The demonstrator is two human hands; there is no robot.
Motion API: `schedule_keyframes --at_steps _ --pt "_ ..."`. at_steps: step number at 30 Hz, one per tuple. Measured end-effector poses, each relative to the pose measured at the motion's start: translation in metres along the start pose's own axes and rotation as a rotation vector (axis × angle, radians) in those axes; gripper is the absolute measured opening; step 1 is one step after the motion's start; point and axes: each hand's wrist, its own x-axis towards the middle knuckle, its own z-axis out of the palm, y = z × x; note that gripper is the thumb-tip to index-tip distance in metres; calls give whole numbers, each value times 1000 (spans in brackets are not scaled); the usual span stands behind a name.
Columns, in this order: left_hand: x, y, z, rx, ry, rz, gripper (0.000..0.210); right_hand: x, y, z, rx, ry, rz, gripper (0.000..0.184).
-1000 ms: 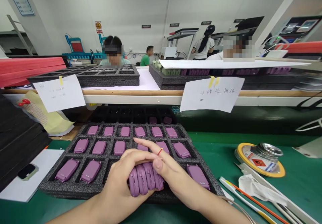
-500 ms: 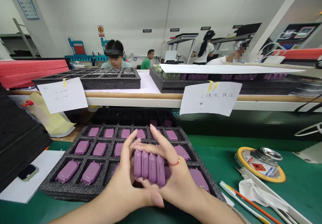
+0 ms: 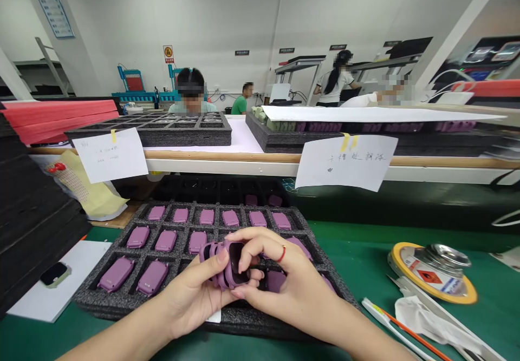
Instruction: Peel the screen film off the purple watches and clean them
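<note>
Yellow-rimmed container (image 3: pixel 431 275) near a crumpled white cloth (image 3: pixel 426 319)

Purple cases (image 3: pixel 230 273) in the hands (image 3: pixel 292 288): smooth plastic, apparently matt, though fingers obstruct inspection; exposed dark face glossy. Tray (image 3: pixel 95 300) beneath: rough, matt foam. Right of the hands, counter (image 3: pixel 353 253) smooth; container top (image 3: pixel 450 255) shiny metal. Left, paper (image 3: pixel 79 277) matt.
</note>
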Motion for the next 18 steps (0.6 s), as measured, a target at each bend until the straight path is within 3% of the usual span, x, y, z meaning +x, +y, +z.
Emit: schedule_keyframes --at_steps 3,6,9,11,13,15,18 --pt "-1 -1 -1 -24 -10 6 28 2 -2 -2 20 14 26 17" --pt "-2 -1 -1 -6 73 -27 32 3 -3 -1 47 52 36 11" --pt "-2 0 0 53 123 -59 41 2 -2 0 58 255 -15 11" --pt "-3 1 -1 82 85 -61 44 0 -2 -1 100 444 -103 12" --pt "-4 1 -3 94 21 -49 44 -3 -1 -1 145 526 -175 14" --pt "-5 0 -5 85 -33 -29 43 -5 0 -1 133 439 -190 11" --pt "-7 -1 -7 66 -86 -45 44 -8 2 3 -17 186 -154 59"
